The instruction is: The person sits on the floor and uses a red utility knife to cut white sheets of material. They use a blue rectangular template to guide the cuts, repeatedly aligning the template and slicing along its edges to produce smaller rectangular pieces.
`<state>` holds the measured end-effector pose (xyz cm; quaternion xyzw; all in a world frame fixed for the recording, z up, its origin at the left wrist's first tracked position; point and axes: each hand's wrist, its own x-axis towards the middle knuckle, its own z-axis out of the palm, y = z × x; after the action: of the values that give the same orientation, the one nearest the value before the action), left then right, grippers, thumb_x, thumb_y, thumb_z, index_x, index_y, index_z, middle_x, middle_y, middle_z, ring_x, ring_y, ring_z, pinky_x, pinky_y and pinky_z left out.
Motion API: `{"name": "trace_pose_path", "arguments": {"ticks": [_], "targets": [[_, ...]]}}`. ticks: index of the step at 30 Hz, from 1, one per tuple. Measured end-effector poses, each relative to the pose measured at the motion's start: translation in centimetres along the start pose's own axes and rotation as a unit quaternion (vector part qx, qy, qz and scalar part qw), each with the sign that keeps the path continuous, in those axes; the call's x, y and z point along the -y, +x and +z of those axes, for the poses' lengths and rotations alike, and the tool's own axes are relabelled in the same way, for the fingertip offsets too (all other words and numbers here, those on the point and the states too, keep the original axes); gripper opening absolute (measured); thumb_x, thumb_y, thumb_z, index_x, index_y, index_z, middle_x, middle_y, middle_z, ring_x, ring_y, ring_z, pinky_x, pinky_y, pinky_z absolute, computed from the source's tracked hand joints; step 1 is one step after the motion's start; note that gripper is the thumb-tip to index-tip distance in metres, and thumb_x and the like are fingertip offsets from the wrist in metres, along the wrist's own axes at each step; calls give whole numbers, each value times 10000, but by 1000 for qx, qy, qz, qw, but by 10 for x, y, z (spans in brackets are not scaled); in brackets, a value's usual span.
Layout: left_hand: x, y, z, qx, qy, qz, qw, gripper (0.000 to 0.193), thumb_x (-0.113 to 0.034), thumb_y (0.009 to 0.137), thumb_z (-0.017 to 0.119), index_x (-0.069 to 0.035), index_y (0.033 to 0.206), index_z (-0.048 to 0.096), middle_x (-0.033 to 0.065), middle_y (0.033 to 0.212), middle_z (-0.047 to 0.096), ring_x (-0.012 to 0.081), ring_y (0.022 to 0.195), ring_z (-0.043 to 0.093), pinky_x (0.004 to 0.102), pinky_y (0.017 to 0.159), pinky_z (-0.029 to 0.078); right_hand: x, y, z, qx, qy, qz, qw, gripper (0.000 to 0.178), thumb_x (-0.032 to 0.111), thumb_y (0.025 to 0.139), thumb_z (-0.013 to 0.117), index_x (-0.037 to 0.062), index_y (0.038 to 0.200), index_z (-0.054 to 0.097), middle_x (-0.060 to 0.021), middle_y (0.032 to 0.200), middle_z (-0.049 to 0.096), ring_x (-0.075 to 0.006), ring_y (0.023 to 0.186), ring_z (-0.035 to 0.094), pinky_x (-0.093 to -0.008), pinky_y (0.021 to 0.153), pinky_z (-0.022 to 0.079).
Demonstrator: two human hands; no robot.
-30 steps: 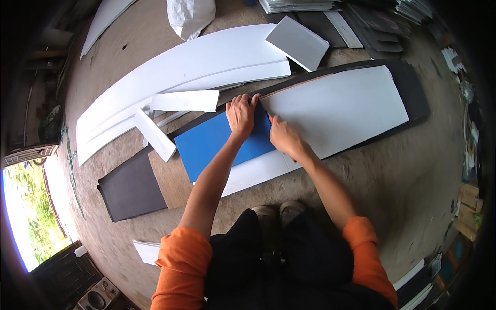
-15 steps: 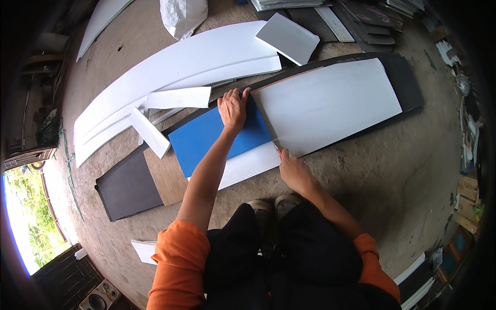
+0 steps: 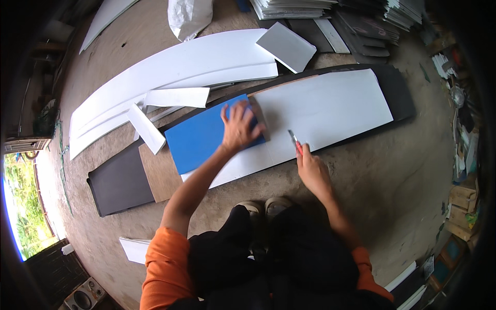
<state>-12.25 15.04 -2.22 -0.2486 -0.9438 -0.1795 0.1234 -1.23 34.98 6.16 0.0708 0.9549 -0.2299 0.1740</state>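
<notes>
A blue rectangular board [image 3: 194,139] lies on a long white sheet [image 3: 336,106]. Over the board's right end is my left hand [image 3: 238,128], its fingers spread; whether it presses down or hovers cannot be made out. My right hand [image 3: 313,169] grips a red-handled utility knife [image 3: 295,142], blade out and pointing up and left, over the white sheet to the right of the blue board. A faint line crosses the white strip below the board's right corner. Under the sheet lie a brown wooden board [image 3: 156,173] and black sheeting [image 3: 399,93].
Beyond the work lie a long white panel [image 3: 170,59], loose white strips [image 3: 147,128] and a grey-white rectangular piece [image 3: 287,47]. Stacked sheets [image 3: 292,9] and a white sack [image 3: 190,18] stand farther back. White pieces [image 3: 135,250] rest on the concrete floor at my left.
My right hand has lifted the knife from the blue board's lower right corner and moved it rightward. My left hand has slid down from the board's far edge, fingers spreading.
</notes>
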Motion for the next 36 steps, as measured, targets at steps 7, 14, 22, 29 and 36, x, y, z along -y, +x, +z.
{"name": "trace_pose_path", "arguments": {"ticks": [7,14,22,29,36], "targets": [[4,-63,-28,121,49,14,991,390,-264,802,567,-247,1181,477,-3,1394,268,239,1329,155,675,966,128,21,45,49,100,351,-17,931,282,81,837,451,21,1086,334,-94,674,573,-177,527,593,-323,478,464],[70,-161,-90,114,118,-127,978,470,-147,787,557,-199,1237,432,-6,1410,243,240,1332,152,652,967,182,105,46,126,191,359,-164,899,441,-12,799,458,34,1208,299,-92,883,553,-141,605,566,-292,559,485],[83,-205,-104,46,41,-293,954,464,-8,739,481,-136,1184,444,112,1307,356,317,1307,195,649,988,127,131,31,139,258,448,-181,837,484,-48,818,426,17,1274,278,-112,1014,550,-142,709,559,-274,635,474],[2,-113,-108,-49,-417,-314,852,401,-228,870,520,20,1176,446,198,1004,587,292,947,576,353,793,457,95,-5,78,141,439,-177,870,303,67,900,401,5,1193,360,-91,854,585,-127,590,550,-263,542,463],[-59,-80,-130,51,-653,-290,698,272,-281,875,536,-69,1043,561,20,926,588,111,861,543,266,776,412,63,-66,19,49,501,-169,847,212,185,923,415,18,1049,443,-54,687,568,-112,503,538,-247,461,434]]}}
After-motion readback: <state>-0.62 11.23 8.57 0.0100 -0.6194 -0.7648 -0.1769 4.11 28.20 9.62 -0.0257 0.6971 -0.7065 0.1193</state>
